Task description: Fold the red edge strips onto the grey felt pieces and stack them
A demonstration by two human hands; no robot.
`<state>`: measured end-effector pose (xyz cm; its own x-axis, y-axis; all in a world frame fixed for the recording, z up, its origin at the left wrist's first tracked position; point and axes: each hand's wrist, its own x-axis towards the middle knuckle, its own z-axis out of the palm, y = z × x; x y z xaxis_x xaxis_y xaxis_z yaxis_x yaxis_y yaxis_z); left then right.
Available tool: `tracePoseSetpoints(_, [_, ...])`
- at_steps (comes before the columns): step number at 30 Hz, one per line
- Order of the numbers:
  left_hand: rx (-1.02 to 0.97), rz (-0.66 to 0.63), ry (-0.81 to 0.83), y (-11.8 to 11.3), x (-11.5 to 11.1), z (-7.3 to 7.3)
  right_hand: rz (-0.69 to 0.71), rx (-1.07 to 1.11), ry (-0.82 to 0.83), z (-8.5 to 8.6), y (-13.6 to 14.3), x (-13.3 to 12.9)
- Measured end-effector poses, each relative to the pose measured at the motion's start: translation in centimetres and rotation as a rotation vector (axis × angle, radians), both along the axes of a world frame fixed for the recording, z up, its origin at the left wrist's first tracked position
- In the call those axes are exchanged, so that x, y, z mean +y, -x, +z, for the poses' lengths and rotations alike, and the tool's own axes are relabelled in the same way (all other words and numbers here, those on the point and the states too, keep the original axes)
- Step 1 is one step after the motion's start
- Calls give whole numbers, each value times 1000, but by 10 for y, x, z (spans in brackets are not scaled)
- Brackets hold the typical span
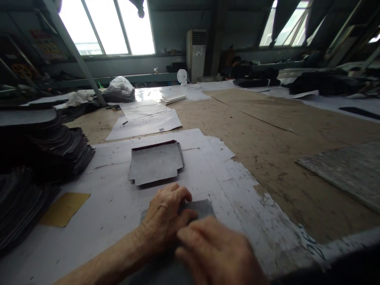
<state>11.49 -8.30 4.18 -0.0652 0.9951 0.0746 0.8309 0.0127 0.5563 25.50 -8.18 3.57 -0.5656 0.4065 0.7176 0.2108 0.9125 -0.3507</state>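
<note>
In the head view, a grey sheet piece (200, 206) is seen lying on white paper (113, 217) at the near side of the desk (243, 126), partly covered by both hands. The left hand (168, 213) is laid over it with the fingers curled; whether anything is pinched cannot be told. The right hand (219, 253) is bent just beside it, fingers drawn toward the thumb, but it is blurred, and whether anything is held there cannot be told either.

If the left hand were pressed unevenly, the piece could be skewed or creased, since its far corner is left unpinned. Fingers of the two hands could be knocked together, as they are worked so close. Beyond them, the small stack of grey pieces (157, 161) could be pushed out of line by a forward slip; its edges are already uneven. On the left, the tall dark stack (71, 154) is piled loosely and could be toppled by a forearm swung wide.
</note>
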Motion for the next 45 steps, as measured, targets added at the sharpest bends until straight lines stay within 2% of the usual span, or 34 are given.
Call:
tracePoseSetpoints(2, [-46, -16, -51, 1, 0, -2, -80, -75, -4, 10, -12, 28])
tracePoseSetpoints(5, [-106, -58, -117, 2, -2, -5, -68, -254, -19, 11, -24, 62])
tracePoseSetpoints(10, [-87, -156, -223, 6, -5, -12, 41, -342, 35, 0, -34, 85])
tracePoseSetpoints(12, [-56, -217, -265, 9, -6, -13, 57, -339, 25, -2, -36, 85])
tracePoseSetpoints(14, [-27, -300, -279, 13, -5, -14, 14, -310, -22, -3, -38, 82])
tracePoseSetpoints(18, [-4, -444, -282, 19, -5, -16, -92, -249, -199, -6, -44, 67])
tracePoseSetpoints(23, [50, -496, -292, 20, -5, -18, -79, -243, -237, -12, -57, 50])
tracePoseSetpoints(28, [99, -531, -280, 20, -3, -16, -86, -317, -245, -14, -60, 45])
tracePoseSetpoints(40, [280, -577, -261, 15, -3, -15, -138, -326, -169, -14, -54, 47])
tracePoseSetpoints(43, [329, -567, -255, 12, -3, -13, -134, -281, -39, -13, -56, 51])
tracePoseSetpoints(45, [353, -565, -249, 10, -3, -12, -181, -230, 71, -12, -58, 54])
